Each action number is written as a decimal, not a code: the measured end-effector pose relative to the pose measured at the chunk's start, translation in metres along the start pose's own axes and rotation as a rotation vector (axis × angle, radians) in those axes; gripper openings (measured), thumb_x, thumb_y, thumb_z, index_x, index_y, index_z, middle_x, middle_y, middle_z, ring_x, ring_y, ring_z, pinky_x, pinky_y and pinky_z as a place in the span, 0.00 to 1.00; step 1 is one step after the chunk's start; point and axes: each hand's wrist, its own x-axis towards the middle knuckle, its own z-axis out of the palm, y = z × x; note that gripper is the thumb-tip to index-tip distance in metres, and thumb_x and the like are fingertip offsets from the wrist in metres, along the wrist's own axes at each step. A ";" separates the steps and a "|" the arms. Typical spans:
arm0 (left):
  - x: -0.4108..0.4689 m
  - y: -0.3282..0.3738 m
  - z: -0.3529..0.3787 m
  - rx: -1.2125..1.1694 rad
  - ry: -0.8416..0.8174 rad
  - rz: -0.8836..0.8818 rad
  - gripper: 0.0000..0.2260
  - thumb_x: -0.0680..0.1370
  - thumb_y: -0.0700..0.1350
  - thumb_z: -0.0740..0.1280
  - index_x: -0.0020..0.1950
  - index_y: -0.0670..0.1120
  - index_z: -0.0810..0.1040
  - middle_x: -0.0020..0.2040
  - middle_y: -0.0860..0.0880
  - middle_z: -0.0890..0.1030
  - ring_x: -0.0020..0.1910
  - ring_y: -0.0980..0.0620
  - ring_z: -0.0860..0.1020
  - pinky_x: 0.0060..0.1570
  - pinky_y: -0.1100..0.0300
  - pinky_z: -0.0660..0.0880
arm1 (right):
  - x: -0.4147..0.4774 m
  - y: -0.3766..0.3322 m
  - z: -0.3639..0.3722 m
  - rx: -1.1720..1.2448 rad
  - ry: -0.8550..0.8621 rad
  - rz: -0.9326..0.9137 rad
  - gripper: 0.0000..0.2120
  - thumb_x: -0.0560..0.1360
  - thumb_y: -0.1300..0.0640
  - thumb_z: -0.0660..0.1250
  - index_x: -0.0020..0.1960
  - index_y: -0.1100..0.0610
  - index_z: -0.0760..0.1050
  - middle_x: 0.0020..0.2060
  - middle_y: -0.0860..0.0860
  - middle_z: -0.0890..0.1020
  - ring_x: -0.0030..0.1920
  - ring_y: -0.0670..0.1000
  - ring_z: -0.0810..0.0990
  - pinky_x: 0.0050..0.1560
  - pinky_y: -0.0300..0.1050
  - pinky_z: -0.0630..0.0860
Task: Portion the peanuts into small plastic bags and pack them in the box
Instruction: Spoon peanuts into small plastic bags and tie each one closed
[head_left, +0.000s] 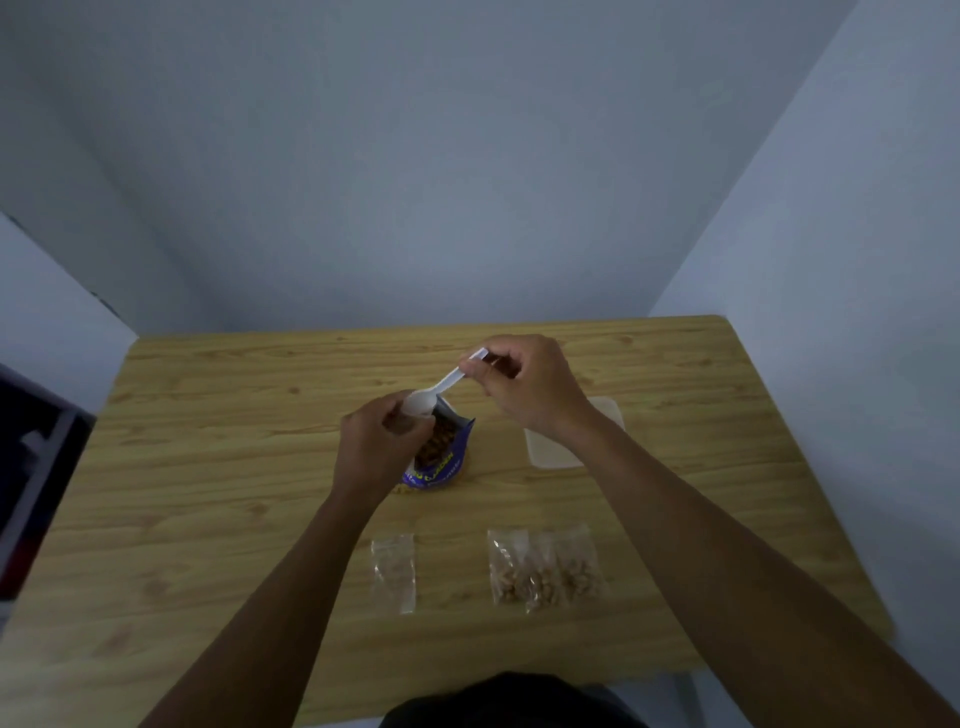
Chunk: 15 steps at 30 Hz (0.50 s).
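An open blue peanut package (441, 462) stands in the middle of the wooden table (208, 467), with brown peanuts showing inside. My right hand (524, 384) pinches the handle of a white plastic spoon (441, 387). The spoon's bowl rests at the package mouth, against my left hand (379, 447). My left hand is closed beside the package on what looks like a small clear bag (402, 423), mostly hidden by the fingers. Small bags filled with peanuts (545, 571) lie overlapped near the front. Another small bag (393, 571), nearly flat, lies to their left.
A clear plastic box (550, 452) sits on the table to the right of the package, partly behind my right forearm. A dark object (31, 467) stands off the table's left edge. Walls close in behind and on the right.
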 end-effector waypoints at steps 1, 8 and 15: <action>0.000 -0.002 -0.002 -0.004 0.014 -0.005 0.15 0.70 0.42 0.76 0.56 0.51 0.84 0.42 0.56 0.85 0.42 0.59 0.83 0.46 0.57 0.82 | 0.002 -0.001 -0.003 0.024 0.033 0.001 0.06 0.76 0.51 0.72 0.44 0.51 0.86 0.26 0.57 0.77 0.27 0.46 0.70 0.30 0.44 0.67; 0.001 -0.017 -0.019 -0.015 0.075 -0.065 0.20 0.70 0.43 0.77 0.61 0.45 0.82 0.43 0.53 0.85 0.42 0.62 0.83 0.48 0.68 0.78 | 0.007 0.011 -0.001 0.154 0.258 0.127 0.10 0.77 0.54 0.72 0.40 0.57 0.85 0.26 0.54 0.79 0.26 0.47 0.76 0.31 0.44 0.72; -0.006 -0.037 -0.024 0.133 0.108 -0.050 0.20 0.70 0.45 0.77 0.61 0.44 0.82 0.53 0.49 0.85 0.49 0.56 0.82 0.52 0.57 0.79 | -0.014 0.043 0.039 -0.307 0.035 -0.096 0.10 0.77 0.51 0.69 0.45 0.55 0.85 0.32 0.44 0.82 0.31 0.43 0.78 0.33 0.41 0.71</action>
